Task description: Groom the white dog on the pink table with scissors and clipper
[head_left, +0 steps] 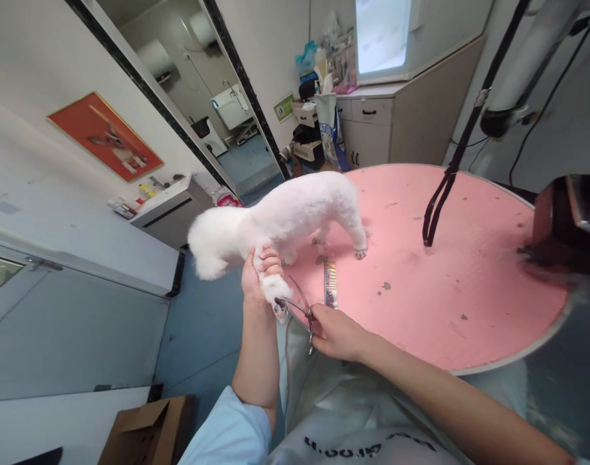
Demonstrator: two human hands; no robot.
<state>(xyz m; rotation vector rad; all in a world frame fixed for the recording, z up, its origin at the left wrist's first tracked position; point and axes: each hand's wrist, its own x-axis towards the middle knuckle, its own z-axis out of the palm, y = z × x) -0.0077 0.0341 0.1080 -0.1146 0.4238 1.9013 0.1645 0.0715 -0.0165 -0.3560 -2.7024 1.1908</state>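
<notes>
A white fluffy dog (299, 206) stands at the near left edge of a round pink table (411, 303), its head out past the edge. My left hand (256, 278) is wrapped round one of its front legs, with the paw (280, 309) turned to show the dark pads. My right hand (336, 329) grips grooming scissors (308, 313) by the handles. The blades are parted, and one tip is at the paw. Behind the scissors a metal comb (330, 284) lies on the table.
A black looped strap (440, 200) hangs over the table from above. A dark box-shaped device (570, 226) is at the right edge. Cabinets (369, 123) and bags stand behind. An open cardboard box (147, 429) sits on the floor at lower left.
</notes>
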